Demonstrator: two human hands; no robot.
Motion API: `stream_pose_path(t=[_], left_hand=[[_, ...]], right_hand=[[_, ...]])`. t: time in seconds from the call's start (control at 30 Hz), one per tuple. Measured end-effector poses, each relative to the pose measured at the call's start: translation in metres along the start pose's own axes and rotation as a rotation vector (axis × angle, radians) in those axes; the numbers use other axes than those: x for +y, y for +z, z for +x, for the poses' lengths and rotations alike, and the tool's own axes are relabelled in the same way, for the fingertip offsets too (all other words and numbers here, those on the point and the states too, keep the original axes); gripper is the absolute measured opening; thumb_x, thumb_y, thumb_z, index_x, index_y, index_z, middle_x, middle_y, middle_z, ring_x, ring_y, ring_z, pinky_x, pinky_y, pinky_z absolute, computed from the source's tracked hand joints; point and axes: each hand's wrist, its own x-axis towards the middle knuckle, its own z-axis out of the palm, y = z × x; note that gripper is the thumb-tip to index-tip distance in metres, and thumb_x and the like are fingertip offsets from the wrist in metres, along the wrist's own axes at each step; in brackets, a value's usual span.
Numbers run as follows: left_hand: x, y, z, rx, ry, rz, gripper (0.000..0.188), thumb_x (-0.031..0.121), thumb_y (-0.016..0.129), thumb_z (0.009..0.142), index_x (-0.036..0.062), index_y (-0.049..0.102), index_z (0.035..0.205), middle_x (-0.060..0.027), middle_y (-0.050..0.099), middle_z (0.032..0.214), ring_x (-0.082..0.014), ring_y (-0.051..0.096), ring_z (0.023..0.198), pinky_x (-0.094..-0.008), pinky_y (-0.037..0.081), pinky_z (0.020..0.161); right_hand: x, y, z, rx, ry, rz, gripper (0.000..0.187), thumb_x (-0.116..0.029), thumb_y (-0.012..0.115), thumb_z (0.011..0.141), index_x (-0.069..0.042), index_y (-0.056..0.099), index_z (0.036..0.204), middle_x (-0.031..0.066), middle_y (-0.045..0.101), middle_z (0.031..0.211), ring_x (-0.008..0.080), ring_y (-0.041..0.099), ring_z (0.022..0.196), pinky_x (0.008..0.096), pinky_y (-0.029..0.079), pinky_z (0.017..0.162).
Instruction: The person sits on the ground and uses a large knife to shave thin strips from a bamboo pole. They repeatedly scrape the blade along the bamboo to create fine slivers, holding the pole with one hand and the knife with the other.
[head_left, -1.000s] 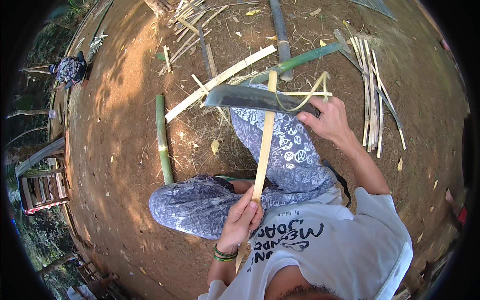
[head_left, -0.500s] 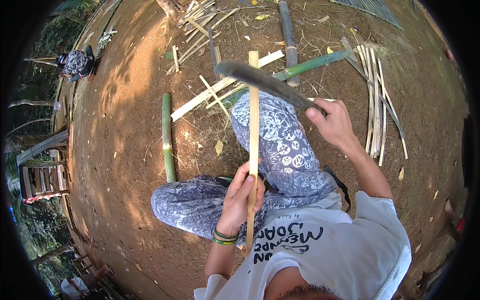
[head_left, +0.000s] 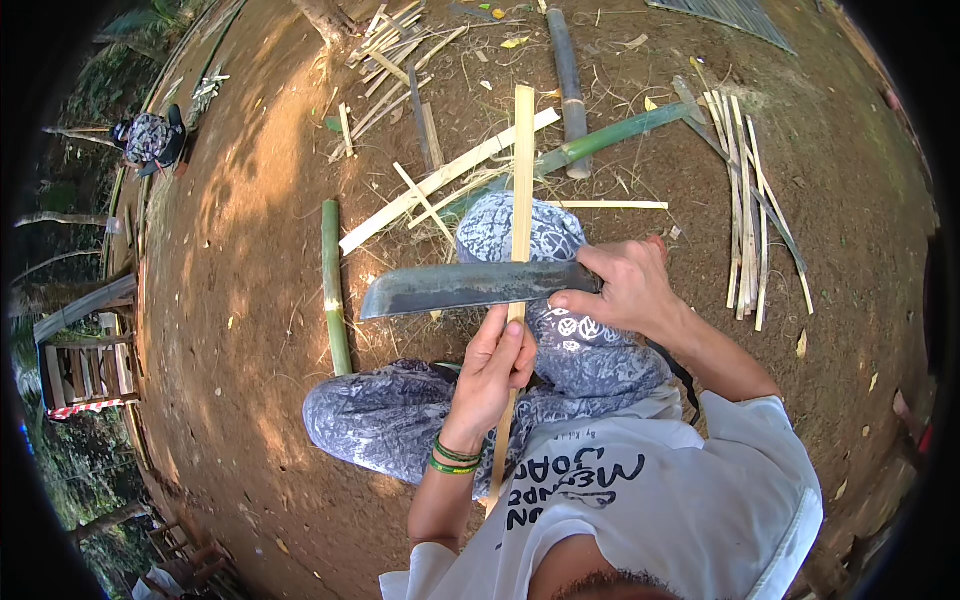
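Brown earth ground [head_left: 250, 310], dappled sun; strip [head_left: 523, 170] and knife [head_left: 450, 288] held over the lap.
We note the left hand [head_left: 487, 375] gripping the pale strip, which extends out past the raised knee [head_left: 512, 225]. The right hand [head_left: 630, 285] is closed round the knife's near end; the knife crosses over the strip just beyond the left hand, contact unclear to us. Beyond the knee lies a green pole [head_left: 640, 127]; loose slats [head_left: 746, 220] lie off right.

A machete [head_left: 460, 287] is crossing over a bamboo strip [head_left: 523, 180] just ahead of the left hand [head_left: 488, 375]; loose strips [head_left: 744, 215] are resting on the ground [head_left: 240, 320] to the right, a pole [head_left: 334, 285] to the left.
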Motion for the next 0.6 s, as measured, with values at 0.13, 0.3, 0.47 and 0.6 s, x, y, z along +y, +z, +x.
stream_pose_path(t=[0.13, 0.3, 0.47, 0.6], left_hand=[[-0.003, -0.003, -0.012, -0.008, -0.012, 0.059, 0.049, 0.015, 0.035, 0.108, 0.0094, 0.025, 0.156, 0.0043, 0.034, 0.071, -0.0038, 0.028, 0.055, -0.0184, 0.024, 0.047], [-0.014, -0.013, -0.038, -0.076, -0.047, 0.104, 0.049, 0.013, 0.039, 0.108, 0.0076, 0.028, 0.156, 0.0052, 0.035, 0.071, -0.0038, 0.03, 0.057, -0.0187, 0.028, 0.049], [-0.015, -0.019, -0.055, -0.09, -0.077, 0.0, 0.05, 0.011, 0.039, 0.107, 0.0094, 0.029, 0.156, 0.0021, 0.039, 0.078, -0.0066, 0.035, 0.066, -0.0203, 0.032, 0.057], [-0.007, -0.011, -0.034, -0.089, -0.004, -0.267, 0.056, 0.014, 0.042, 0.105, 0.0118, 0.024, 0.158, -0.0024, 0.043, 0.085, -0.0109, 0.04, 0.071, -0.0232, 0.035, 0.063]], right_hand=[[0.008, -0.004, 0.005, 0.019, 0.058, -0.084, 0.059, -0.061, 0.072, 0.077, -0.003, 0.068, 0.071, 0.0132, 0.059, 0.052, 0.0314, 0.061, 0.046, 0.0433, 0.045, 0.046], [0.042, -0.023, 0.022, 0.107, 0.188, 0.094, 0.059, -0.061, 0.066, 0.083, -0.002, 0.074, 0.084, 0.0166, 0.058, 0.053, 0.0334, 0.062, 0.051, 0.0433, 0.048, 0.053], [0.063, -0.055, 0.041, 0.201, 0.451, 0.118, 0.056, -0.055, 0.057, 0.092, -0.001, 0.074, 0.093, 0.016, 0.053, 0.052, 0.0289, 0.054, 0.049, 0.0397, 0.042, 0.054], [0.055, -0.038, 0.023, 0.108, 0.316, 0.154, 0.055, -0.054, 0.06, 0.09, 0.0, 0.072, 0.088, 0.0153, 0.053, 0.051, 0.0286, 0.055, 0.048, 0.0406, 0.042, 0.051]])
